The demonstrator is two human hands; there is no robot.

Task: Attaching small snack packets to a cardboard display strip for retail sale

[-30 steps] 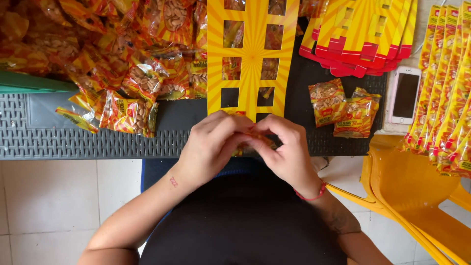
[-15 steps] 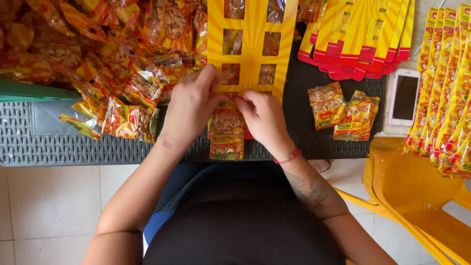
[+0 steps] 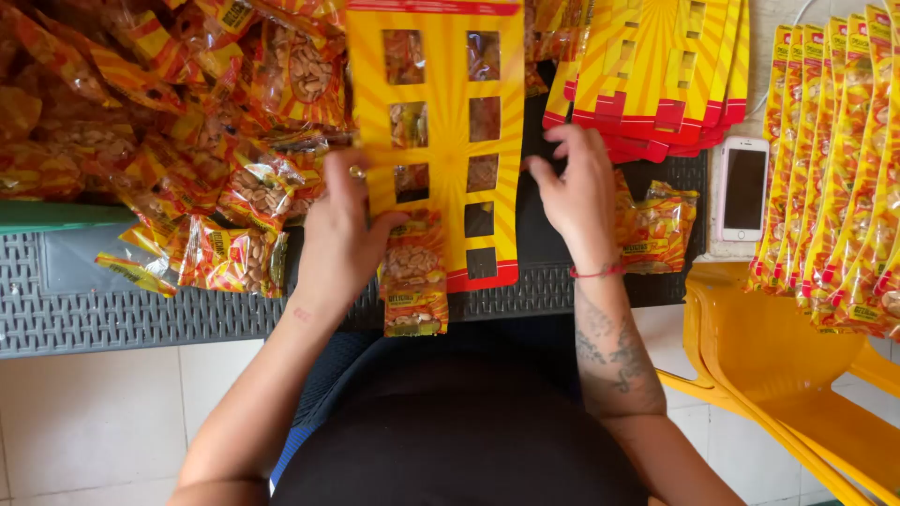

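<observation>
Seen from above: yellow display card (image 3: 441, 141) with two columns of rectangular windows, lying flat on the grey slatted tabletop (image 3: 84, 314), red strip along its near edge. Left hand (image 3: 339, 239) pressed against the card's left edge, thumb resting on a peanut packet (image 3: 413, 281) that hangs from the card's lower left window and juts past the tabletop's front edge. Right hand (image 3: 579, 192) just off the card's right edge, fingers loosely spread and holding nothing, hovering over the dark mat beside two loose packets (image 3: 661, 230). Upper windows of the card showing packets behind them; the two lowest on the right dark. Heap of orange and yellow snack packets (image 3: 169, 122) piled to the left, reaching the card's edge. Stack of unfilled yellow cards (image 3: 656, 70) fanned out at upper right. White phone (image 3: 745, 187) lying face up next to filled strips (image 3: 830, 169) at far right, above a yellow plastic chair (image 3: 778, 365).
</observation>
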